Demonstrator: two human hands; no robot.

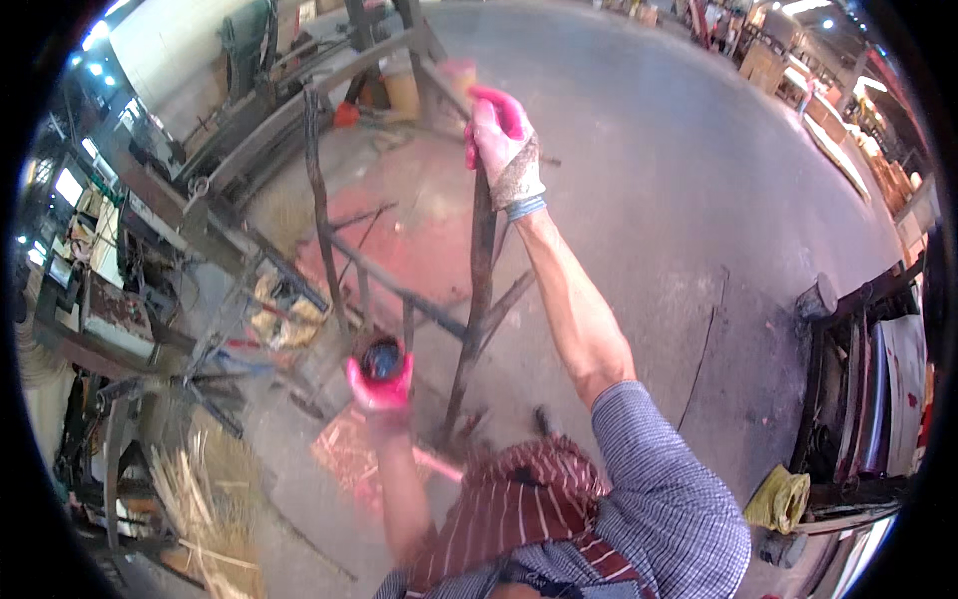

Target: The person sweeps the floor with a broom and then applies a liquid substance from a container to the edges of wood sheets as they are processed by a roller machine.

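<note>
The dark metal frame (399, 290) stands on the concrete floor (649, 150) directly ahead of the person and serves as the reference for all positions below.

Right hand (506, 150), in a pink glove, is closed around the top of the frame's nearer upright post (481, 270). The fingers wrap the bar fully; the arm is extended forward and upward, elbow slightly bent, forearm running back toward the checked sleeve (664, 479).

Left hand (380, 382), also pink-gloved, sits low at the near foot of the frame, closed on a small dark round object (380, 356). What that object is cannot be determined; motion blur obscures it.

Recommendation: hold the upright steady with the right hand so the frame does not rock — the grip at the top gives good leverage — and keep the left wrist in line with the forearm while working at the lower joint. Feet should stay clear of the straw-like bundle (200, 499) lying left of the frame.

A yellow cloth (780, 497) rests well right of the frame, beside a dark rack (858, 379).
</note>
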